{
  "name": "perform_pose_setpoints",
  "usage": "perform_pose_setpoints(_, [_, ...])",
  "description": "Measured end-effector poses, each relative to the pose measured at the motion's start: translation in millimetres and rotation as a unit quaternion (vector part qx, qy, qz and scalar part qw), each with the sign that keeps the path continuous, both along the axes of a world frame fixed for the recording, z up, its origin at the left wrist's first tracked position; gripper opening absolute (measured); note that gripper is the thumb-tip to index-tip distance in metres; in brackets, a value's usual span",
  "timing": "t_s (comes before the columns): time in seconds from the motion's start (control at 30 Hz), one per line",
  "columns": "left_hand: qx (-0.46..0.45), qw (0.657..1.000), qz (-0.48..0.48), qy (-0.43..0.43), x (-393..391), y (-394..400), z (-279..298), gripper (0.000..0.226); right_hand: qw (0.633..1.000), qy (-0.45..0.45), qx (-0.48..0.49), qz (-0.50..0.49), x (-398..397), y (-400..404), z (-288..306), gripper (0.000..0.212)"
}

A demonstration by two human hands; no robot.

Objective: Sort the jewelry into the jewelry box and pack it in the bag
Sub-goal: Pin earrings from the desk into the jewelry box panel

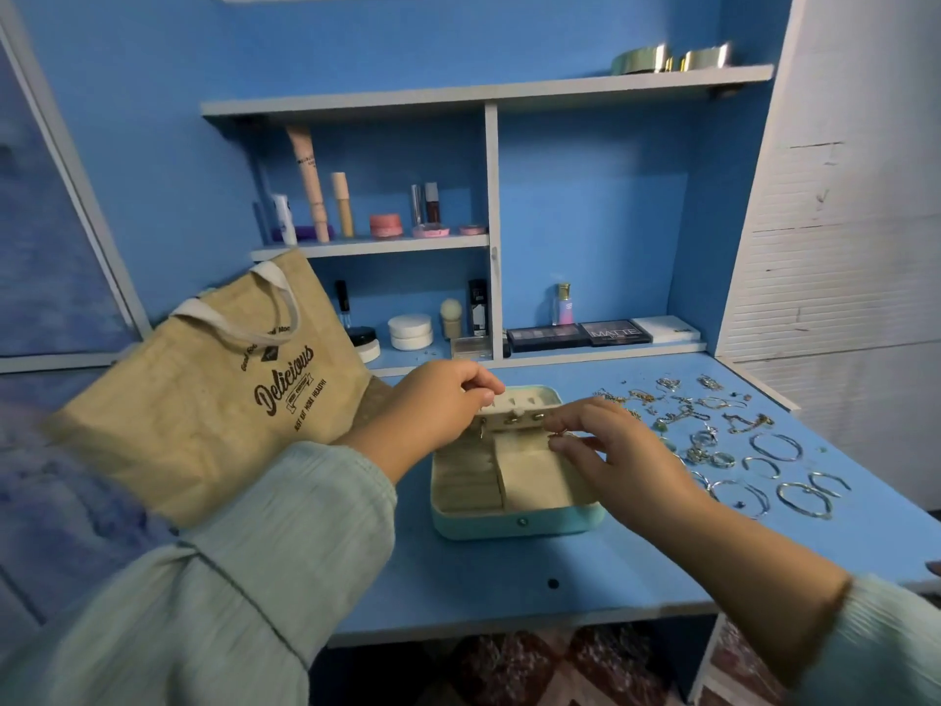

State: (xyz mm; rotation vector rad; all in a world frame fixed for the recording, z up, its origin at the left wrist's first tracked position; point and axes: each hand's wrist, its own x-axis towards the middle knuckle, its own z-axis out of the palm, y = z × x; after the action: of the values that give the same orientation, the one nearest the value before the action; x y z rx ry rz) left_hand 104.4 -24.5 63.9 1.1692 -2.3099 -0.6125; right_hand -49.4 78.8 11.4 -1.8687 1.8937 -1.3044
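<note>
Up close, blue desk (509, 593) under blue shelves (489, 89); both hands' fingers (575, 443) pinch at jewelry box (514, 522).

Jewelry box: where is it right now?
In the head view the open jewelry box sits mid-desk, under both hands, with the tote bag to its left and the loose jewelry to its right.

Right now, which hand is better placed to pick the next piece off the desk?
Right hand, probably: the loose jewelry lies on its side of the jewelry box, just past its fingers. The left hand is at the box's hinge, farther away.
</note>
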Motion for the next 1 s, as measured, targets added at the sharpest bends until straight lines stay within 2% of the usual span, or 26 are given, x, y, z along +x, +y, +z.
perform_pose_setpoints(0.23, [-0.038,0.996,0.025,0.077,-11,-20,-1,0.016,0.996,-0.022,-0.085,-0.024,-7,-42,5,0.01])
perform_pose_setpoints(0.5, [0.015,0.992,0.017,0.125,-22,-54,5,0.016,0.996,-0.032,-0.083,-0.033,-11,-70,-1,0.003])
perform_pose_setpoints(0.7, [0.06,0.982,0.013,0.18,-27,-74,-1,0.019,0.997,0.023,-0.067,-0.021,-10,-86,-8,0.006])
perform_pose_setpoints(0.87, [0.072,0.975,0.011,0.208,-29,-81,-6,0.019,0.986,0.076,-0.116,-0.096,-11,-97,-10,0.009])
perform_pose_setpoints(1.0, [0.083,0.971,0.008,0.224,-28,-82,-9,0.022,0.982,0.098,-0.1,-0.125,-12,-103,-12,0.012])
